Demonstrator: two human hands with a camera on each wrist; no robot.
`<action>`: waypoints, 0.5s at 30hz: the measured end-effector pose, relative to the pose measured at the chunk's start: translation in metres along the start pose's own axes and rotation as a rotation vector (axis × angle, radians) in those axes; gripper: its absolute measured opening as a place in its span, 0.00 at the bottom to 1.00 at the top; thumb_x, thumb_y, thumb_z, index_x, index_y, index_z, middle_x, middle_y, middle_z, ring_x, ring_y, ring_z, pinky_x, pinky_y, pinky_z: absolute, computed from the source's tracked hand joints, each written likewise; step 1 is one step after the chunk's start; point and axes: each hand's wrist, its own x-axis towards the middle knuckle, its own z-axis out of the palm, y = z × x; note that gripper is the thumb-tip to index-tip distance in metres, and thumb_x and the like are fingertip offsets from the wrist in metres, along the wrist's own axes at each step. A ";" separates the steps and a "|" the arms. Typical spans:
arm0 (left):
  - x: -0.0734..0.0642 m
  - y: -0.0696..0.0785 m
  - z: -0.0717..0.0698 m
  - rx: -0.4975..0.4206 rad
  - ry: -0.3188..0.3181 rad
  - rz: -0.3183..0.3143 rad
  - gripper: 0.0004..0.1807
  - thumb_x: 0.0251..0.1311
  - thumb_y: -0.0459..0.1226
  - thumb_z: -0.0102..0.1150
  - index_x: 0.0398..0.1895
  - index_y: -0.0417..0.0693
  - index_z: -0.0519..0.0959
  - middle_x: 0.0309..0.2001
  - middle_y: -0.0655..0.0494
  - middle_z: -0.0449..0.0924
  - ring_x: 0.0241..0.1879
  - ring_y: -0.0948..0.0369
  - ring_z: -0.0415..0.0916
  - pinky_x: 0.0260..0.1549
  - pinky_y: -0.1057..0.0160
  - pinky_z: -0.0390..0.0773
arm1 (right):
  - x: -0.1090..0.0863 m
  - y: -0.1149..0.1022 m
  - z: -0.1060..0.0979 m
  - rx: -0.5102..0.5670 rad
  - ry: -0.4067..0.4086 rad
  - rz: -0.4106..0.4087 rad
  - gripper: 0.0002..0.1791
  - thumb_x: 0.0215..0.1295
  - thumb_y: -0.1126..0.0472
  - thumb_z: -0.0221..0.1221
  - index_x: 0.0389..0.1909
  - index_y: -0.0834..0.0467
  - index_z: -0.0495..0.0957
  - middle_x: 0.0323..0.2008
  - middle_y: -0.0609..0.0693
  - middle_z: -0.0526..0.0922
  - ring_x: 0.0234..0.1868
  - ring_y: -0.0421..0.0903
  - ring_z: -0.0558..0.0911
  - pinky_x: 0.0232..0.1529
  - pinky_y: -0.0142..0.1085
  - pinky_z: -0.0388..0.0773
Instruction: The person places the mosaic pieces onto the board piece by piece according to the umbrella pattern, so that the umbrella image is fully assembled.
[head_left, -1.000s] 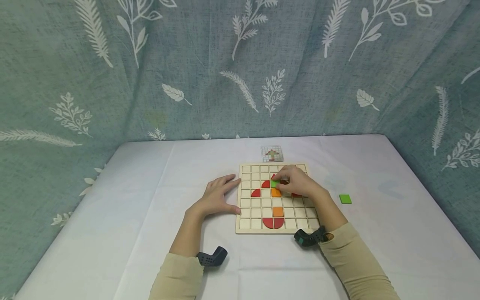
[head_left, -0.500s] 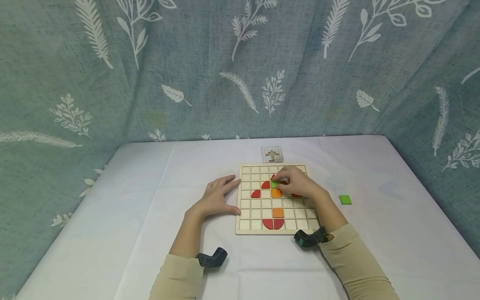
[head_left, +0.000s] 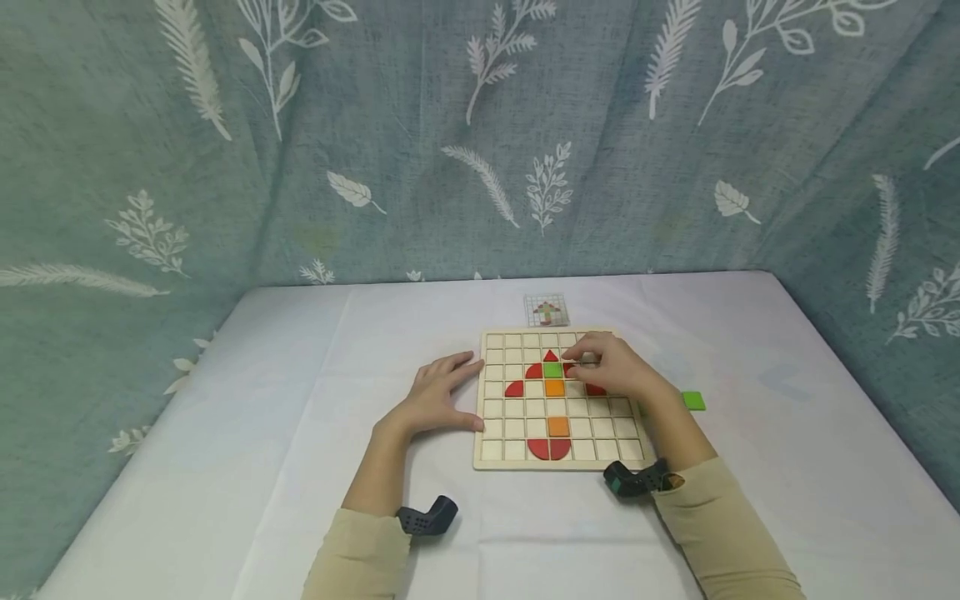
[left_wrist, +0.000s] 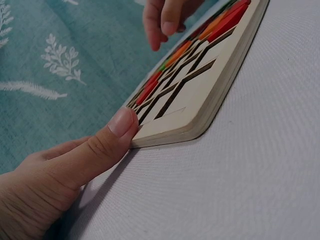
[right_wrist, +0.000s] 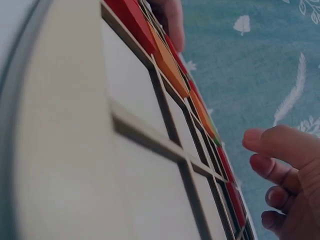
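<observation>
A wooden grid board [head_left: 492,429] lies on the table with coloured tiles in its cells. My left hand [head_left: 429,396] rests at its left edge, fingers spread and thumb [left_wrist: 122,122] touching the rim near the corner. My right hand [head_left: 617,367] hovers over the upper right of the board, nothing between its parted thumb and fingers in the right wrist view. Just left of those fingertips, a green square tile [head_left: 552,370] sits in a cell, below a red triangle [head_left: 551,356] and above an orange square [head_left: 554,388]. My right hand partly covers red pieces.
A small card [head_left: 547,310] with a gridded picture lies behind the board. Right of the board is a loose green square [head_left: 693,401], and another bit of green shows beside the right wrist. Lower on the board are another orange square [head_left: 558,427] and two red quarter-circles [head_left: 538,449].
My right hand has let go of the green square tile, which stays in its cell, and has shifted a little right. The red triangle shows fully now. My left hand stays put.
</observation>
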 end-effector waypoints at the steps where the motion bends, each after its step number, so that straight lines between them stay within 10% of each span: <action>1: 0.000 0.000 0.000 -0.002 -0.002 0.002 0.58 0.29 0.65 0.72 0.71 0.59 0.61 0.73 0.56 0.52 0.72 0.52 0.46 0.66 0.46 0.49 | -0.001 0.001 -0.001 0.004 0.004 0.014 0.13 0.61 0.62 0.61 0.46 0.61 0.81 0.51 0.57 0.78 0.56 0.57 0.72 0.51 0.50 0.74; 15: 0.000 0.001 -0.001 0.014 0.005 0.016 0.59 0.29 0.66 0.70 0.71 0.58 0.61 0.73 0.55 0.52 0.72 0.51 0.47 0.67 0.46 0.48 | -0.017 0.009 -0.018 -0.033 0.093 0.030 0.15 0.58 0.62 0.63 0.46 0.62 0.81 0.45 0.56 0.80 0.50 0.54 0.70 0.50 0.51 0.69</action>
